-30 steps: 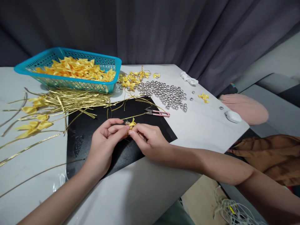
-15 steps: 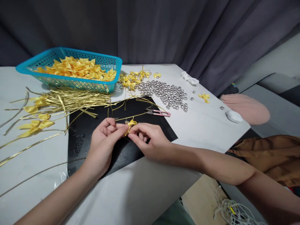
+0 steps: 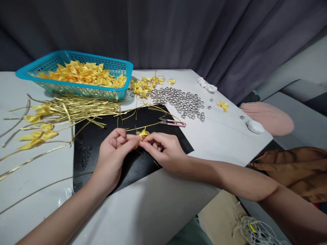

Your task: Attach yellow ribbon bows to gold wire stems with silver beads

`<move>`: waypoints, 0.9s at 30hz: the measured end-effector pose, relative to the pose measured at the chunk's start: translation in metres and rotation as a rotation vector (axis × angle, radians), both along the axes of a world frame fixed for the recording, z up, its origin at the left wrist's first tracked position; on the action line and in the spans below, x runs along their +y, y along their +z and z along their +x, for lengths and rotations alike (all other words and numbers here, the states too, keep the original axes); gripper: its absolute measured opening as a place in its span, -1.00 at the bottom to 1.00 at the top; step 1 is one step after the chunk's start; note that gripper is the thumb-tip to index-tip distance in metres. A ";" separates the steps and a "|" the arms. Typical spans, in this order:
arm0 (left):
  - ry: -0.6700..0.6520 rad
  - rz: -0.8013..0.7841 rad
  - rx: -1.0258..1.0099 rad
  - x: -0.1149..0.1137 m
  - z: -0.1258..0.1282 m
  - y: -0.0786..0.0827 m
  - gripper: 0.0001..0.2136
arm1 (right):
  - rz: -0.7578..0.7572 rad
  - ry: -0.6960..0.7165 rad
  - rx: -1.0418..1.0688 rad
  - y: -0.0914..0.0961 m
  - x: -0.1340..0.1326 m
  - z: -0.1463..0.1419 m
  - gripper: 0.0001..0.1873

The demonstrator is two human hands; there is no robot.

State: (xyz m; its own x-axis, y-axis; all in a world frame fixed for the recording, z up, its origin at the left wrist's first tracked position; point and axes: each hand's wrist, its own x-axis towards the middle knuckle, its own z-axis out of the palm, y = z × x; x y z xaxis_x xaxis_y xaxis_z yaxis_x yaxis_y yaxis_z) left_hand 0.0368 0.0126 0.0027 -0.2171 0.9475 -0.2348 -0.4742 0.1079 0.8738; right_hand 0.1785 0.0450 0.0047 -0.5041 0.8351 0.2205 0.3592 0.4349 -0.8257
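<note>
Over a black mat (image 3: 88, 143), my left hand (image 3: 116, 149) pinches a small yellow ribbon bow (image 3: 144, 133) between thumb and forefinger. A silvery bead shows at the bow's left side. From the right, my right hand (image 3: 163, 148) closes its thumb and forefinger on the same bow, and its fingertips meet those of the left. The bow's lower part is hidden by the fingers. Just beyond my right hand lie pink-handled thread snips (image 3: 173, 122), blades pointing left. Gold twist ties (image 3: 87, 109) are heaped behind my left hand.
A blue basket (image 3: 76, 84) of yellow ribbon pieces stands at the back left. Many silver beads (image 3: 182, 102) spread beside several finished-looking bows (image 3: 143, 86). Loose ribbon bows (image 3: 38, 136) lie at left. A white computer mouse (image 3: 254, 127) sits near the table's right corner.
My right fingers have shifted slightly upward on the bow, and more of the bead and a thin strand show above it. My left hand stays nearly still.
</note>
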 end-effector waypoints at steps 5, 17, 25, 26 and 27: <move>-0.024 -0.007 0.007 0.000 0.001 0.000 -0.66 | -0.008 0.014 0.019 0.001 0.001 0.001 -0.76; -0.025 -0.008 0.045 0.001 -0.001 -0.001 -0.64 | -0.499 0.011 0.245 0.011 0.018 0.004 -0.65; -0.073 0.033 0.125 -0.001 0.001 -0.001 -0.65 | -0.493 0.032 0.100 0.018 0.033 0.002 -0.69; -0.081 0.037 0.132 -0.001 0.002 -0.001 -0.65 | -0.517 0.062 0.082 0.018 0.034 0.001 -0.71; -0.085 0.042 0.140 -0.001 0.002 -0.001 -0.65 | -0.540 0.089 0.090 0.017 0.034 0.000 -0.72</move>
